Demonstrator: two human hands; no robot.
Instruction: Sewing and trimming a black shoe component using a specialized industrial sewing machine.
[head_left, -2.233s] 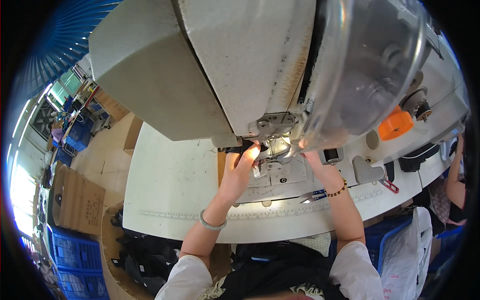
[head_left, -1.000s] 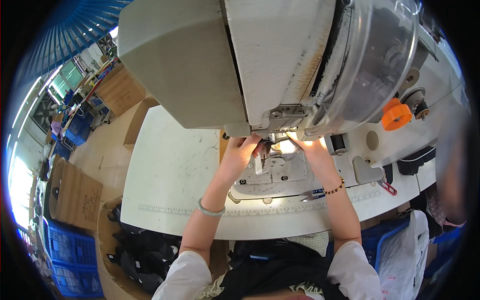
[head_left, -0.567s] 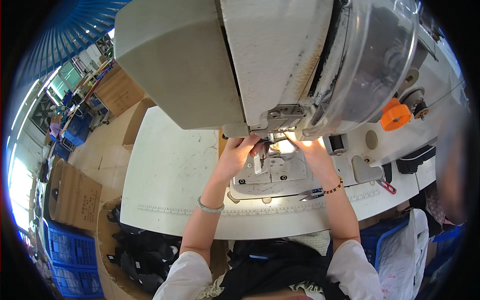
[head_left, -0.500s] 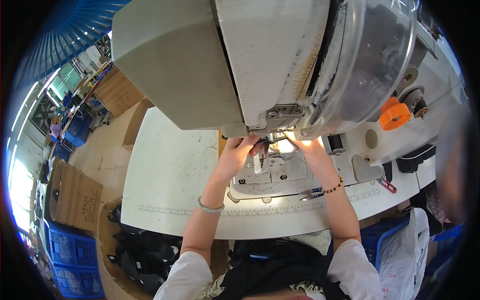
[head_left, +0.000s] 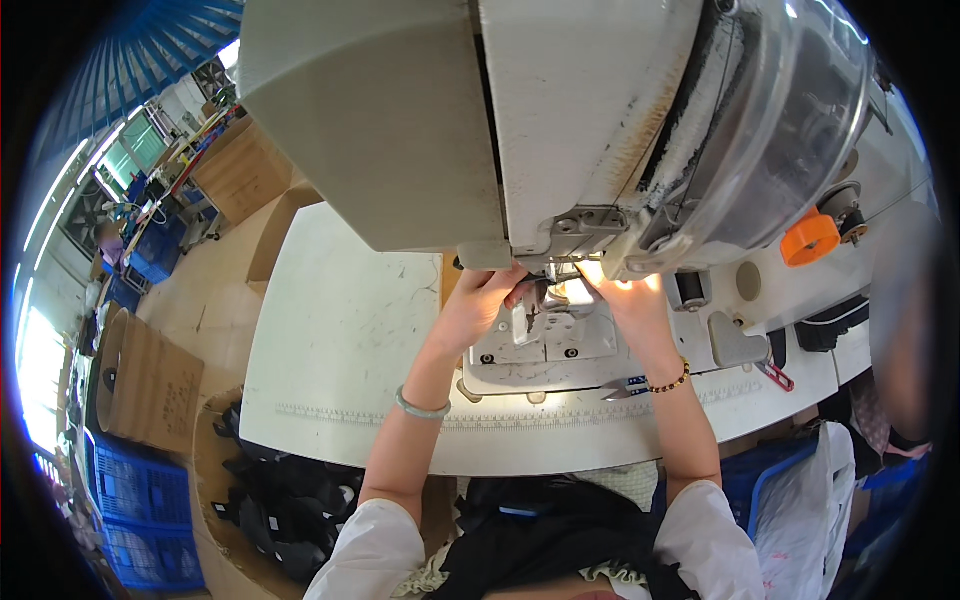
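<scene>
A large white sewing machine (head_left: 590, 110) fills the upper middle, its lamp lighting the needle area (head_left: 565, 290). My left hand (head_left: 478, 308) is at the left of the needle area, thumb and fingers closed together beside a small dark piece too hidden to name. On the other side, my right hand (head_left: 632, 305) reaches in under the machine head, its fingers closed; glare and the head hide the tips. Below lies the metal stitch plate (head_left: 520, 370). A pair of thread snips (head_left: 626, 390) rests beside my right wrist.
A ruler strip (head_left: 540, 422) runs along the white table's (head_left: 330, 350) front edge. Red-handled cutter (head_left: 775, 376) and orange knob (head_left: 810, 238) are at right. A carton of black pieces (head_left: 285, 500) stands lower left, near blue crates (head_left: 145, 510). A white bag (head_left: 805, 510) hangs lower right.
The view has shifted slightly, so the machine head appears farther right and larger. Both hands stay at the needle area with almost the same pose.
</scene>
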